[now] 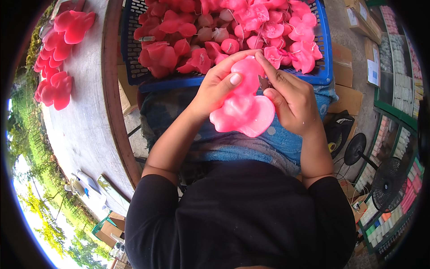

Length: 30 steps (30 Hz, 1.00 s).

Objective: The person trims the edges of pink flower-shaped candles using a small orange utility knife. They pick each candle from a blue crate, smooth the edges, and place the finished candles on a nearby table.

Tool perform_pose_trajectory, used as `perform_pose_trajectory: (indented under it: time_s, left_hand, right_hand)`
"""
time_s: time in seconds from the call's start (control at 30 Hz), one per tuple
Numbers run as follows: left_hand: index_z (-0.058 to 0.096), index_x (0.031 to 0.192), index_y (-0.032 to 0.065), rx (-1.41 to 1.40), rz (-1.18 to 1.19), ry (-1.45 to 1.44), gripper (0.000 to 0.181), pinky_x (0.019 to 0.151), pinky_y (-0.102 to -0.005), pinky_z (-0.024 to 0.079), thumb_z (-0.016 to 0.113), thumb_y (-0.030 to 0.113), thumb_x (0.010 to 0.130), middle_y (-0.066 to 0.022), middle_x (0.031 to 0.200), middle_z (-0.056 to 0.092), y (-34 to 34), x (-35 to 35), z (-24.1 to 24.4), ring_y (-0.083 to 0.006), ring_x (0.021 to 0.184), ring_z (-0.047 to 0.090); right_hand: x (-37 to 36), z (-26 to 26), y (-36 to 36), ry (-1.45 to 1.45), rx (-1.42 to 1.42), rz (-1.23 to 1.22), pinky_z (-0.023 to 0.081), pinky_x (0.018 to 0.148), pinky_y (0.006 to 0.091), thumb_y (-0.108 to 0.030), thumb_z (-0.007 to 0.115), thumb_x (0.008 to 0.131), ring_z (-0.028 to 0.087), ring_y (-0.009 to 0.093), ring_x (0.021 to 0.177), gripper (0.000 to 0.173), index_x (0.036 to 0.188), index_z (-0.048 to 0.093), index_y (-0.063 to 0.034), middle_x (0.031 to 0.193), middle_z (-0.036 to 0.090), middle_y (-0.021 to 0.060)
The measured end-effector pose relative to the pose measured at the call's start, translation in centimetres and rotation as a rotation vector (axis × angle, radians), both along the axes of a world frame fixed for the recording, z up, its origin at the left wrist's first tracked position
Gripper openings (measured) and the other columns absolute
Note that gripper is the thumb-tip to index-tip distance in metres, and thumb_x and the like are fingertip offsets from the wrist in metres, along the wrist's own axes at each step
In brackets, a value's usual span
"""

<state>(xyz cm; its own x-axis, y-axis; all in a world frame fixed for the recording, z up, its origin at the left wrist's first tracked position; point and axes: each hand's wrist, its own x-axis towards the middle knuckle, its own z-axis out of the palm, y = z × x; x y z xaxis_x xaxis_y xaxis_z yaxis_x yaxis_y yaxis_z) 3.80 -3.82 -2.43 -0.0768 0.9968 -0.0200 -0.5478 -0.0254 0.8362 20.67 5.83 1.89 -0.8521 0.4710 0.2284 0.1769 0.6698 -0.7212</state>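
Observation:
A pink moulded wax piece (243, 104), rounded and lobed, is held above my lap, just in front of a blue plastic crate (188, 82). My left hand (218, 82) grips its upper left side, thumb on the face. My right hand (292, 97) is at its upper right, forefinger near the top and thumb near the right edge; a small dark thing, too unclear to name, shows between this hand and the wax. Many similar pink wax pieces (158, 55), some with wicks, fill the crate. A blue patterned towel (285, 144) covers my lap.
On the left stands a long table (90, 84) with several pink wax pieces (62, 89) along its far side and a phone-like flat object (112, 193) lower down. At right are black fans (388, 185), cardboard boxes (342, 99), a black bag (339, 129) and green shelves (396, 116) of candles.

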Motion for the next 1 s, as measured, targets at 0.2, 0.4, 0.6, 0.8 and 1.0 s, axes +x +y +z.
perform_pose_trajectory:
  time_s: [0.2,0.4,0.6,0.8,1.0]
  left_hand:
    - [0.037,0.138,0.0006,0.078,-0.038,0.090,0.057,0.097,-0.0308,0.040,0.055,0.027,0.090,-0.0096,0.127,0.051,-0.2,0.1,-0.4,-0.0152,0.114,0.050]
    - [0.038,0.137,0.0006,0.021,-0.004,0.047,0.056,0.097,-0.0307,0.040,0.054,0.028,0.091,-0.0091,0.130,0.050,-0.1,0.0,-0.6,-0.0152,0.115,0.050]
    - [0.038,0.137,0.0007,-0.003,0.013,0.036,0.056,0.097,-0.0304,0.040,0.054,0.028,0.091,-0.0086,0.132,0.049,-0.1,0.4,-0.2,-0.0151,0.115,0.050]
    - [0.036,0.138,0.0005,0.019,-0.004,0.002,0.058,0.098,-0.0301,0.039,0.055,0.028,0.090,-0.0088,0.130,0.050,-0.2,0.4,-0.4,-0.0150,0.114,0.050]
    - [0.037,0.137,-0.0004,0.055,-0.021,0.067,0.059,0.100,-0.0318,0.037,0.057,0.027,0.089,-0.0101,0.134,0.047,-0.3,-0.1,-0.7,-0.0171,0.118,0.048]
  right_hand:
    - [0.1,-0.7,0.4,0.190,-0.226,0.045,0.049,0.069,0.0322,-0.014,0.053,0.091,0.063,0.029,0.075,0.044,0.133,0.046,-0.0029,0.087,0.064,0.0165]
    - [0.4,0.1,0.0,0.057,-0.298,0.051,0.049,0.070,0.0322,-0.016,0.055,0.089,0.063,0.031,0.076,0.050,0.135,0.043,-0.0034,0.090,0.063,0.0199]
    - [0.5,0.1,0.0,0.059,-0.280,0.054,0.048,0.065,0.0334,-0.015,0.057,0.087,0.059,0.030,0.068,0.051,0.136,0.043,-0.0055,0.079,0.060,0.0169]
    - [0.2,-0.4,0.0,0.063,-0.084,0.012,0.045,0.058,0.0341,-0.014,0.058,0.086,0.052,0.026,0.059,0.051,0.136,0.044,-0.0080,0.066,0.051,0.0104]
    - [0.2,-1.2,0.0,0.120,-0.134,0.028,0.044,0.058,0.0331,-0.015,0.056,0.089,0.051,0.024,0.059,0.048,0.136,0.045,-0.0094,0.066,0.050,0.0094]
